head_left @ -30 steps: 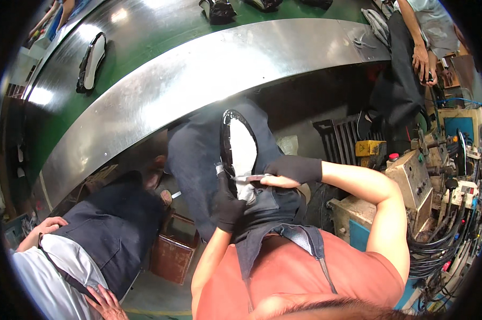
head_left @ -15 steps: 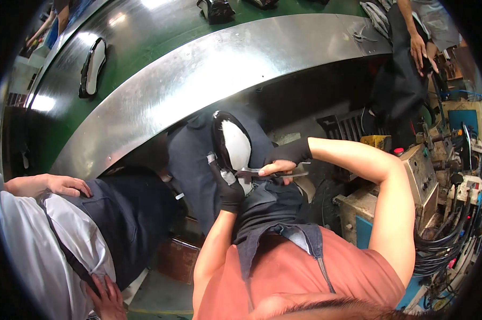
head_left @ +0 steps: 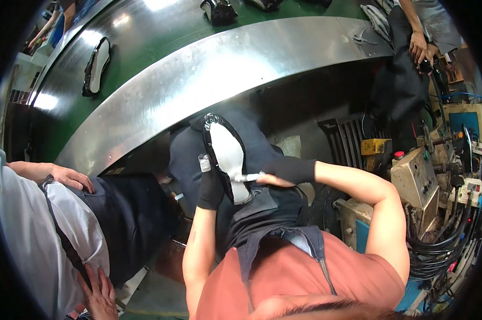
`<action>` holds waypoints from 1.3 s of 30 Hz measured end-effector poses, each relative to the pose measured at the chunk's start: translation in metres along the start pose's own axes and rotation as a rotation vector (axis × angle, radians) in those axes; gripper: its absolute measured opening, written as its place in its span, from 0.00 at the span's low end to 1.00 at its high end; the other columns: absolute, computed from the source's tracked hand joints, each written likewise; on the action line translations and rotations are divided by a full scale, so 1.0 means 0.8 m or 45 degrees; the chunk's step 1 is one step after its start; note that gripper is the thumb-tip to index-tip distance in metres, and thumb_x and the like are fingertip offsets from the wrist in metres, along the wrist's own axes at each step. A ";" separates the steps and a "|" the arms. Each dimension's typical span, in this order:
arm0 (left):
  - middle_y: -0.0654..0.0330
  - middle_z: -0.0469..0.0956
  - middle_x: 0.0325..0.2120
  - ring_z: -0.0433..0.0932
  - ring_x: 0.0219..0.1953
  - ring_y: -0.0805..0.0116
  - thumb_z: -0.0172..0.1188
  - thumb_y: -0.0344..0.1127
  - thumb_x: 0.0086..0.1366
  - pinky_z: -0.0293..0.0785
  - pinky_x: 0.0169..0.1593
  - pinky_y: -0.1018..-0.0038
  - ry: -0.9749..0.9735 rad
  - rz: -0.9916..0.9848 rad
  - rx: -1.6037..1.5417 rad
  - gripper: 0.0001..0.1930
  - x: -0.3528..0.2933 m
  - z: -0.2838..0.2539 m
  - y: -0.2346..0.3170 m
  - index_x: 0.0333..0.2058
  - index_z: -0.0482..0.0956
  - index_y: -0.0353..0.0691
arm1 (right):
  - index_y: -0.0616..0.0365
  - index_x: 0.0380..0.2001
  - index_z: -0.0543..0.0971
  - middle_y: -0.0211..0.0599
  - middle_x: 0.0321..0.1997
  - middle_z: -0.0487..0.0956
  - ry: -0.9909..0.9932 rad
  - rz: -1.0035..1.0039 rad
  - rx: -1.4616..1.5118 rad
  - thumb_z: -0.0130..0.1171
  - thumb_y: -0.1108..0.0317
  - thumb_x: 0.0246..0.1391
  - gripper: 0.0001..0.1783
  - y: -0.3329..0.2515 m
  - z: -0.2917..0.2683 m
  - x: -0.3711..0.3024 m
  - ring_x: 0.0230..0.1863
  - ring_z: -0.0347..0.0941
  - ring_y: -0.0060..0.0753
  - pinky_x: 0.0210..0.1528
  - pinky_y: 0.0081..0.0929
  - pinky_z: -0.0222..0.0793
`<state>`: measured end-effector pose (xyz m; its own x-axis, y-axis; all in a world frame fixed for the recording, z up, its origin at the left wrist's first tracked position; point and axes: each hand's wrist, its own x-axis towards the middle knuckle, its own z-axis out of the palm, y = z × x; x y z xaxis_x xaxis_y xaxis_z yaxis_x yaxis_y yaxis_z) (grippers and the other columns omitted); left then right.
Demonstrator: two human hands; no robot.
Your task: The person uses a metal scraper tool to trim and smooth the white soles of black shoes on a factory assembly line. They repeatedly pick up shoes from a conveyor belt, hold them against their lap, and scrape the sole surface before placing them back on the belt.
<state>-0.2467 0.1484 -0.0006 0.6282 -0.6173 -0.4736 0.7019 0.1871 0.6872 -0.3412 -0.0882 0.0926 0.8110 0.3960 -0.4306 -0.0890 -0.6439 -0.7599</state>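
Note:
A black shoe upper on a last [head_left: 226, 146] is held sole up over my lap, its pale insole facing me and glossy, gathered black material round the edge. My left hand [head_left: 210, 188], in a black fingerless glove with tape on a finger, grips its left side near the heel half. Closed round a pair of pliers [head_left: 250, 177], my right hand [head_left: 283, 172] is at the shoe's right edge. The metal tip of the pliers lies at the lower part of the insole; the handles are hidden by the hand.
A metal-edged bench [head_left: 214, 61] with a green surface curves ahead, carrying another shoe [head_left: 97, 66] and loose pliers [head_left: 364, 38]. A seated co-worker's hand [head_left: 70, 177] is close at left. Machinery [head_left: 417, 173] with cables stands at right; another person's hand [head_left: 418, 47] shows far right.
The shoe has shifted slightly left and turned, so more of its heel end shows. My right hand has turned, hiding the pliers' handles, and the tip has moved over the insole.

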 end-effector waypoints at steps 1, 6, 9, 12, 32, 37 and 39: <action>0.58 0.72 0.54 0.71 0.54 0.65 0.34 0.69 0.68 0.65 0.59 0.68 0.021 -0.067 -0.021 0.39 -0.005 0.003 0.001 0.61 0.65 0.39 | 0.62 0.32 0.78 0.51 0.34 0.79 0.070 0.013 0.182 0.44 0.48 0.65 0.26 0.010 0.003 -0.010 0.35 0.76 0.50 0.38 0.39 0.70; 0.59 0.80 0.36 0.78 0.37 0.67 0.38 0.71 0.65 0.73 0.45 0.73 0.171 -0.184 0.040 0.38 0.006 0.001 -0.027 0.45 0.77 0.38 | 0.61 0.42 0.78 0.28 0.32 0.78 -0.286 0.282 0.468 0.45 0.46 0.66 0.26 0.019 -0.029 0.002 0.32 0.71 0.23 0.38 0.23 0.67; 0.57 0.79 0.39 0.77 0.40 0.64 0.38 0.73 0.64 0.73 0.47 0.69 0.162 -0.206 0.145 0.40 0.010 0.011 -0.031 0.47 0.76 0.38 | 0.59 0.41 0.79 0.29 0.31 0.77 -0.399 0.435 1.389 0.46 0.46 0.66 0.26 0.001 -0.027 0.011 0.36 0.76 0.22 0.39 0.20 0.69; 0.55 0.75 0.50 0.75 0.50 0.61 0.35 0.74 0.64 0.71 0.54 0.66 0.267 -0.237 0.098 0.44 0.016 0.004 -0.041 0.59 0.68 0.37 | 0.59 0.29 0.79 0.34 0.31 0.78 0.112 0.127 -0.020 0.52 0.49 0.61 0.22 -0.020 -0.018 0.001 0.37 0.75 0.32 0.37 0.30 0.70; 0.54 0.66 0.58 0.69 0.57 0.61 0.36 0.65 0.70 0.64 0.60 0.66 0.277 0.360 0.189 0.38 0.032 0.026 -0.041 0.65 0.54 0.39 | 0.59 0.27 0.76 0.47 0.29 0.74 0.649 -0.273 -0.322 0.54 0.56 0.60 0.16 0.038 0.019 0.035 0.33 0.72 0.49 0.36 0.40 0.68; 0.55 0.70 0.54 0.70 0.54 0.62 0.36 0.66 0.69 0.66 0.57 0.67 0.351 0.358 0.290 0.38 0.032 0.011 -0.055 0.63 0.58 0.38 | 0.60 0.30 0.77 0.46 0.31 0.77 0.124 0.037 0.253 0.46 0.52 0.65 0.22 0.001 -0.018 0.021 0.30 0.74 0.46 0.35 0.37 0.67; 0.56 0.71 0.52 0.72 0.52 0.63 0.36 0.67 0.69 0.67 0.56 0.68 0.262 0.184 0.324 0.38 0.027 0.004 -0.049 0.61 0.60 0.39 | 0.60 0.26 0.75 0.46 0.25 0.74 -0.104 0.258 0.708 0.46 0.54 0.66 0.22 0.000 -0.023 0.024 0.28 0.73 0.40 0.34 0.36 0.65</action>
<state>-0.2621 0.1252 -0.0359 0.7874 -0.4269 -0.4448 0.5112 0.0488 0.8581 -0.3154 -0.0925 0.0934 0.7014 0.3641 -0.6128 -0.5444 -0.2813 -0.7902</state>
